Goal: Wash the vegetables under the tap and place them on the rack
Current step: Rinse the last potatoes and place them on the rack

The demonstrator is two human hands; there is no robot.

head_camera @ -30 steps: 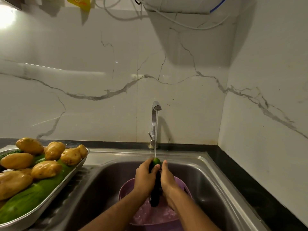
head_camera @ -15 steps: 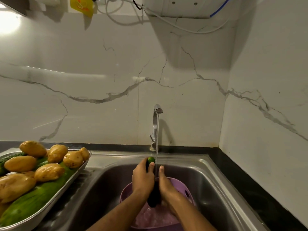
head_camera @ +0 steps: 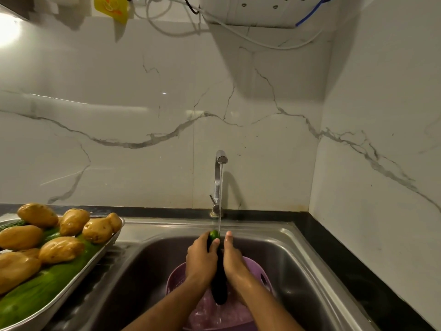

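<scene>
You're holding the cucumber [head_camera: 218, 280] upright under the tap [head_camera: 220, 163] stream, left hand [head_camera: 201, 259] curling round it, right hand [head_camera: 232, 256] pressing flat beside it, over the purple basket [head_camera: 175, 278], mid-sink [head_camera: 298, 249], walls well apart.

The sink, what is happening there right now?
A person is washing a dark green cucumber under the running tap. The left hand grips it near its top end, and the right hand lies along its other side with fingers fairly straight. They hold it over a purple basin standing in the steel sink. To the left, a metal tray already carries potatoes and a large green vegetable.
</scene>
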